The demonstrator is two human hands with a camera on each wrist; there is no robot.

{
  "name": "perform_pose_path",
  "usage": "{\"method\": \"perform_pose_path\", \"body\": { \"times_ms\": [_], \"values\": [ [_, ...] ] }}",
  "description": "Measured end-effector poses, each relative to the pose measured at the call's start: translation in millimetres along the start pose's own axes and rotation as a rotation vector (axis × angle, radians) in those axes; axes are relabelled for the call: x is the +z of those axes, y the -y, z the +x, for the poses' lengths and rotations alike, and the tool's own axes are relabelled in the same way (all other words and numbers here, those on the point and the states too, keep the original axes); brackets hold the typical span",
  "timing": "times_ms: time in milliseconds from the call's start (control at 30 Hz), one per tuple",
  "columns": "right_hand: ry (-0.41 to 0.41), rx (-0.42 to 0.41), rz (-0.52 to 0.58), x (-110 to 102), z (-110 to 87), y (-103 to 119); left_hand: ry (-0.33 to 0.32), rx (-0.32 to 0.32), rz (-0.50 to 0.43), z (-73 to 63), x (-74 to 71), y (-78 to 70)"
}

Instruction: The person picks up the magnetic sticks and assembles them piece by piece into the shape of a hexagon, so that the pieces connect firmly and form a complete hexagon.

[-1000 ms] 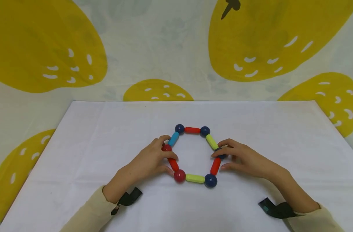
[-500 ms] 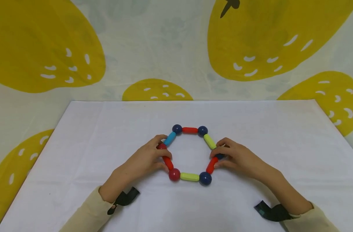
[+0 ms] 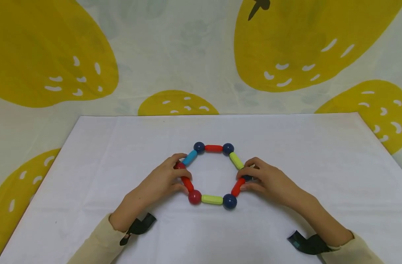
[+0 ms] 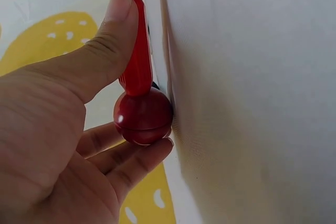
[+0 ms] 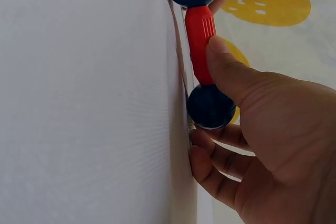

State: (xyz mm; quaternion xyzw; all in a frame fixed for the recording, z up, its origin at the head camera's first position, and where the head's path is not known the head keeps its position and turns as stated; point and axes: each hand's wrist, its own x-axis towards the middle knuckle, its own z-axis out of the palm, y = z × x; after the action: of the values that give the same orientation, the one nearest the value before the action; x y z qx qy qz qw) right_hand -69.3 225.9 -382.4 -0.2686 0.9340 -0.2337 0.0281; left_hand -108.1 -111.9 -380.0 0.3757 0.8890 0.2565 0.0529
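On the white tabletop lies a six-sided ring of toy balls and rods, with navy balls, red balls and red, blue and yellow-green rods (image 3: 212,199). My left hand (image 3: 158,181) holds its left side. In the left wrist view the thumb presses the red rod (image 4: 139,51), while the other fingers curl behind the red ball (image 4: 143,113). My right hand (image 3: 275,181) grips the opposite side. Its thumb lies on another red rod (image 5: 199,45), and its fingers bend round the navy ball (image 5: 210,106), which they partly hide in the head view.
A white cloth covers the table (image 3: 303,146). Behind it hangs a pale cloth (image 3: 174,47) with large yellow fruit shapes. Dark straps (image 3: 143,224) sit at both wrists, below beige sleeves.
The ring has slid a little left, its near side most, and both hands have moved with it. The right thumb, earlier apart from the red rod, has come onto it.
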Motion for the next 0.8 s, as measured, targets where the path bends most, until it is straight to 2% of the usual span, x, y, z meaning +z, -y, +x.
{"method": "perform_pose_path", "body": {
  "times_ms": [333, 800],
  "values": [
    [-0.025, 0.005, -0.023, 2.6, 0.5, 0.4, 0.012, -0.058, 0.015, -3.5, 0.9, -3.4],
    [-0.068, 0.005, -0.018, 8.2, -4.2, -1.7, 0.015, -0.084, 0.041, -3.2, 1.4, -8.9]
  ]
}}
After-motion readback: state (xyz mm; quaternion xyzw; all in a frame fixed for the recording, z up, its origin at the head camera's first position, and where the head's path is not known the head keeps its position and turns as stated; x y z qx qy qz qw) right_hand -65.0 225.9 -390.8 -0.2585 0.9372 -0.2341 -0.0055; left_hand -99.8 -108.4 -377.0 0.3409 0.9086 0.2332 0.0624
